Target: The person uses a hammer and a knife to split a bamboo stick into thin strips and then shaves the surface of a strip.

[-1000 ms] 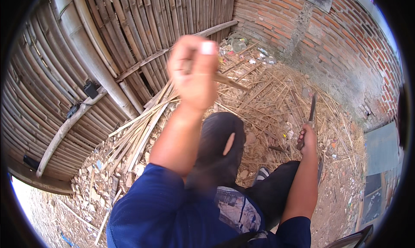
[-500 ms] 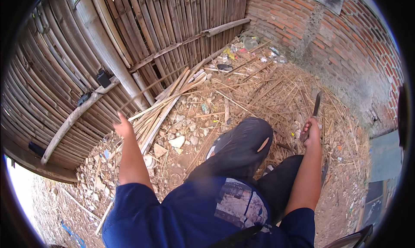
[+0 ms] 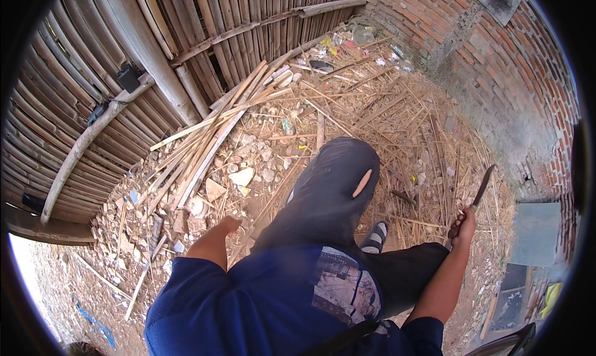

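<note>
My right hand [image 3: 460, 227] is closed around the handle of a large knife [image 3: 483, 186], its long dark blade pointing up and away from me on the right. My left hand [image 3: 231, 225] is low beside my left thigh, over the rubble. It is small and blurred here, so how its fingers lie is unclear, and no object shows in it. Beyond it, long split bamboo strips [image 3: 218, 132] lie in a heap against the bamboo wall. My bent knee [image 3: 351, 154], in dark torn trousers, stands between my hands.
A bamboo slat wall [image 3: 248, 45] rises on the left and a brick wall [image 3: 496, 76] on the right. Stones [image 3: 241, 176], dry straw [image 3: 397, 120] and scraps cover the ground. A grey panel [image 3: 535, 235] leans at the right. Litter [image 3: 363, 34] lies in the far corner.
My left hand has dropped back toward my thigh, and the thin strip near it is no longer there. My right hand with the knife has moved right and a little nearer. One foot now shows.
</note>
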Demonstrator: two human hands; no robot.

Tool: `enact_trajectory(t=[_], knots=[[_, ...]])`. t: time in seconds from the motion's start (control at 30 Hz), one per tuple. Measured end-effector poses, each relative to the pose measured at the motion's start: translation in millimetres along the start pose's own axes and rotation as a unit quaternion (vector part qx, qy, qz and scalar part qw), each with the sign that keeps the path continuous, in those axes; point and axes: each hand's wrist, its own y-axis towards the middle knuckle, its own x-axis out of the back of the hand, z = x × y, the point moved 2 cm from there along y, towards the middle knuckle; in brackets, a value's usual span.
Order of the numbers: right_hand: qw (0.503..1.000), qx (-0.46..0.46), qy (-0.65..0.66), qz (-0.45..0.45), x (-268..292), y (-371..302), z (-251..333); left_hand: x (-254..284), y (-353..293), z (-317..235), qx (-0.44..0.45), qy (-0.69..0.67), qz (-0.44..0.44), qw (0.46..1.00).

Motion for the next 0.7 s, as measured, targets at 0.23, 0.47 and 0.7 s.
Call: enact_trajectory(t=[0.23, 0.47, 0.7], knots=[[0.999, 0.036, -0.029, 0.021, 54, 2, -12, 10, 55, -30, -0.203, 0.044, -0.135, 0.969], [0.995, -0.034, 0.095, 0.017, 64, 0, -18, -26, -4, -54, -0.140, 0.101, -0.072, 0.982], [0.978, -0.069, 0.193, 0.047, 87, 10, -30, -27, 0, -49, -0.148, 0.109, -0.054, 0.981]])
